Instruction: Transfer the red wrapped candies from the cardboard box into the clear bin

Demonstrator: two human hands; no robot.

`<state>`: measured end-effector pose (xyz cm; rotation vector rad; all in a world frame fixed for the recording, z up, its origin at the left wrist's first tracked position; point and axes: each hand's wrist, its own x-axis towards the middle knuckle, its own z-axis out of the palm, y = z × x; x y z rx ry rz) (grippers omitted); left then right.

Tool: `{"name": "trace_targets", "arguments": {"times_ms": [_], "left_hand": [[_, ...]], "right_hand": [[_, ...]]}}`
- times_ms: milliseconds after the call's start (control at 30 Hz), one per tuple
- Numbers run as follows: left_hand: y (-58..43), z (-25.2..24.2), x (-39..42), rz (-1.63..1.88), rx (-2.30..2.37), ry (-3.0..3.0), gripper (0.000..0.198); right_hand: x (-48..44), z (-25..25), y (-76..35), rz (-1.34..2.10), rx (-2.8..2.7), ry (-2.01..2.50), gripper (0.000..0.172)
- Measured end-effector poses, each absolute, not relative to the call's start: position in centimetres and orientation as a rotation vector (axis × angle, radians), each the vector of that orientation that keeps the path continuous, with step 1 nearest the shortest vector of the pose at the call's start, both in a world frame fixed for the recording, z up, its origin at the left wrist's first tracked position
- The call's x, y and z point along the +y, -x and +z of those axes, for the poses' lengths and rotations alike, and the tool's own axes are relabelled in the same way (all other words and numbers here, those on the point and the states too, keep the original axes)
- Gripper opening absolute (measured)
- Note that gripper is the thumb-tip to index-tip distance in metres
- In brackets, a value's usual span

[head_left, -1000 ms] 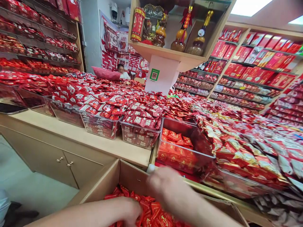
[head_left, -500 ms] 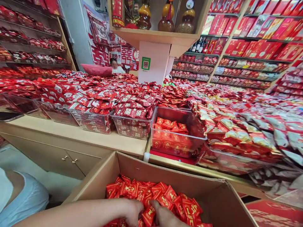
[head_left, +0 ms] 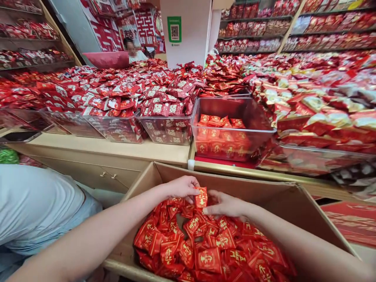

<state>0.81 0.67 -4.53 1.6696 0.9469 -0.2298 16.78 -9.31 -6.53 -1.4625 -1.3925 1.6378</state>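
Gripping red pkt [head_left: 201, 197], L hand [head_left: 182, 187], R hand [head_left: 226, 205] beside, over box [head_left: 282, 196].

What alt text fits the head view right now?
Both hands reach into a cardboard box of red sweet packets; the left hand pinches one upright packet, the right hand beside it. Behind stands a half-filled clear bin.

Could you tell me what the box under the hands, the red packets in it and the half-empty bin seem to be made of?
Box: brown matte corrugated cardboard, judging by its flaps. Packets: glossy foil or plastic film, crinkled with highlights. Bin: clear rigid plastic, probably acrylic, since its contents show through.
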Motion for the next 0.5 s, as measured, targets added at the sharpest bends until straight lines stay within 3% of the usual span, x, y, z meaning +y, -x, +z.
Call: {"name": "trace_targets", "arguments": {"times_ms": [100, 333, 500], "left_hand": [[-1.0, -4.0, 0.3, -0.076, 0.794, -1.483, 0.032], [-1.3, -4.1, -0.4, 0.13, 0.741, -1.322, 0.043], [-1.5, -3.7, -0.6, 0.214, 0.796, -1.39, 0.042]], "right_hand": [[-8.7, -6.1, -17.1, 1.82, -1.114, 1.296, 0.028], [-8.3, -5.6, -16.4, 1.613, -1.054, 1.349, 0.028], [-8.5, -4.7, -15.8, 1.721, -0.928, 1.32, 0.041]]}}
